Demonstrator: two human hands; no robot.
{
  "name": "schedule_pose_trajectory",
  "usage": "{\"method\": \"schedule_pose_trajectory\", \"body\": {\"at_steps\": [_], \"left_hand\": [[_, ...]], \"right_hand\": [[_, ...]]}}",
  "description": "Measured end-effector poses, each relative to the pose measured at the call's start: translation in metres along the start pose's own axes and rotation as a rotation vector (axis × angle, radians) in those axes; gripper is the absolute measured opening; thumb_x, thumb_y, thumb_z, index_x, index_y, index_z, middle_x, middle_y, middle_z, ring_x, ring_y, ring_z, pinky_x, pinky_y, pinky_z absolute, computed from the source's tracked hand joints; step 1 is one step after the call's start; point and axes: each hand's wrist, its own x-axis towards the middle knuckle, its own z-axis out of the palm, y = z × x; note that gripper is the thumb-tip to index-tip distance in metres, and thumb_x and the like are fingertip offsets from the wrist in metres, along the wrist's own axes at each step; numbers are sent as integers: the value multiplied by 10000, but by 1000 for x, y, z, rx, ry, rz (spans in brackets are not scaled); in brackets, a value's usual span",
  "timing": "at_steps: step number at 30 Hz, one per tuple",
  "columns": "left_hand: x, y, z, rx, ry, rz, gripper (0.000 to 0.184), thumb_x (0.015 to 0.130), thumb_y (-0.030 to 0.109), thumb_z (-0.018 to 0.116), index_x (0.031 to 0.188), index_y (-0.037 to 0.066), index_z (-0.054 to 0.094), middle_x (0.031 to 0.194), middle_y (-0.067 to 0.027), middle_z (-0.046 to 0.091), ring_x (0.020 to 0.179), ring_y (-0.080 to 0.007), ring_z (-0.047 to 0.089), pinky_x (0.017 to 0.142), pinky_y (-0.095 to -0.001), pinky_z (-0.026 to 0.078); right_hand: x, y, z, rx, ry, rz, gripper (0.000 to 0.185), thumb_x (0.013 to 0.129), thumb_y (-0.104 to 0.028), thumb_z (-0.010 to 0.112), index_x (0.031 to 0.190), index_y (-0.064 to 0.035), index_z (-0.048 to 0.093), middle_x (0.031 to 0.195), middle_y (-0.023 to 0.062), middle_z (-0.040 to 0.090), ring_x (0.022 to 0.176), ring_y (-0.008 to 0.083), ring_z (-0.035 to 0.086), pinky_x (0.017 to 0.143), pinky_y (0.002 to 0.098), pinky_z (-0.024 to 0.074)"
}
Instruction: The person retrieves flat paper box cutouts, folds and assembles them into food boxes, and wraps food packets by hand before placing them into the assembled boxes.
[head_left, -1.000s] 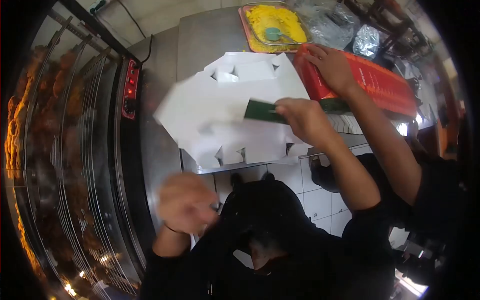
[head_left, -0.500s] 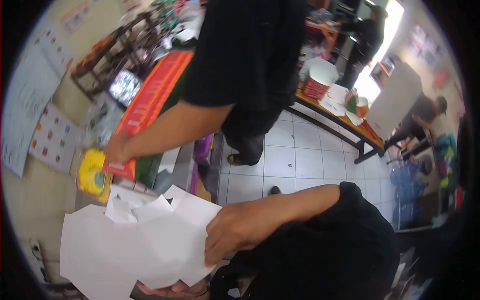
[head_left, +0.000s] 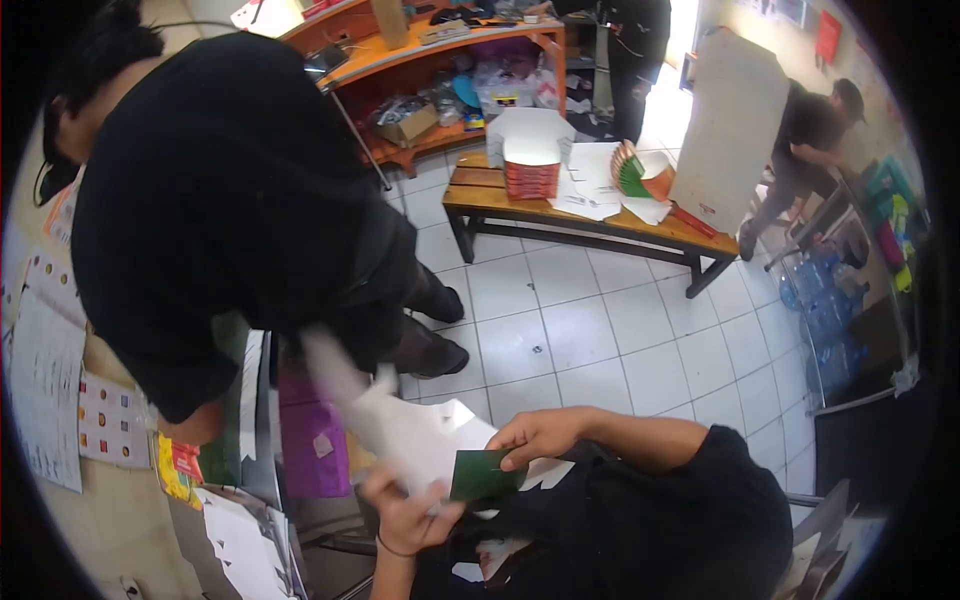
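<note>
My right hand (head_left: 542, 440) pinches a flat cardboard box blank, its thumb pressed on a green printed panel (head_left: 485, 474). The blank's white side (head_left: 415, 435) stretches left from there, its far end smeared by motion. My left hand (head_left: 412, 515) is at the blank's lower left edge, fingers partly blurred; I cannot tell whether they grip it. Below and to the left lies a stack of white cut blanks (head_left: 245, 550) on the table.
A person in black (head_left: 230, 200) leans over the table at left. A wooden bench (head_left: 480, 195) holds stacked red boxes (head_left: 531, 180) and fanned green-orange cartons (head_left: 632, 178). Water bottles (head_left: 825, 320) stand at right, with another person (head_left: 815, 140) beyond. A purple bag (head_left: 315, 440) sits below the table.
My view has swung to the right. The white blank has moved from over the table toward my body and turned, showing a green panel. The person at left has bent lower.
</note>
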Motion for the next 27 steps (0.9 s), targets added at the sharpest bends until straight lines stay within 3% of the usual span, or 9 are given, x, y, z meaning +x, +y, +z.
{"method": "schedule_pose_trajectory", "body": {"at_steps": [2,3,6,10,16,21,24,25,27], "left_hand": [[61,10,31,-210,-458,-59,294,700,216,679,969,129,600,1087,-188,428,1005,-332,465,831,-387,414],[76,12,48,-207,-565,-54,296,748,207,637,1022,112,574,1094,-202,416,1001,-364,457,835,-385,413],[93,7,92,-254,-617,-130,339,744,214,640,1049,93,560,1102,-200,426,1010,-357,458,852,-392,396],[115,2,122,-301,-688,-237,344,759,221,631,1062,84,546,1127,-205,411,968,-344,490,805,-396,432],[146,-25,167,-390,-635,-354,311,760,210,646,1017,67,547,1116,-195,394,918,-321,509,736,-363,462],[176,-66,213,-437,-347,-278,304,718,187,691,962,61,561,1078,-182,414,873,-302,519,732,-344,461],[211,-94,222,-590,-513,-111,280,704,158,698,928,53,566,1092,-156,416,864,-270,518,729,-338,460],[226,-115,229,-638,-514,-87,260,696,134,701,904,52,569,1013,-118,478,856,-248,525,699,-329,466],[228,-140,242,-605,-426,-203,238,719,146,683,916,70,572,1033,-145,462,878,-279,528,734,-342,459]], "right_hand": [[-28,23,-16,79,150,35,291,886,-126,516,1141,13,498,1008,55,579,934,104,519,813,260,433],[-41,30,-19,117,222,52,306,888,-136,516,1153,16,489,1026,59,573,953,107,517,818,257,433],[-67,41,-22,370,379,-87,346,901,-168,499,1196,8,453,1054,48,557,952,101,516,829,249,428],[-89,54,-36,420,462,-104,409,897,-189,513,1234,23,416,1080,60,549,955,110,520,844,252,420],[-102,45,-66,412,609,-69,415,897,-168,510,1248,26,406,1095,71,554,973,116,524,857,255,417],[-101,14,-115,377,722,-59,417,894,-156,511,1250,33,404,1107,78,553,983,119,521,857,258,419],[-85,-17,-152,250,773,-57,394,885,-127,517,1240,18,428,1093,66,560,974,114,518,850,245,412],[-74,-36,-173,144,791,-14,387,882,-119,518,1236,12,435,1086,60,562,971,111,517,848,242,410],[-61,-54,-200,65,781,-4,353,882,-95,497,1221,-7,457,1056,39,569,948,99,518,838,232,401]]}}
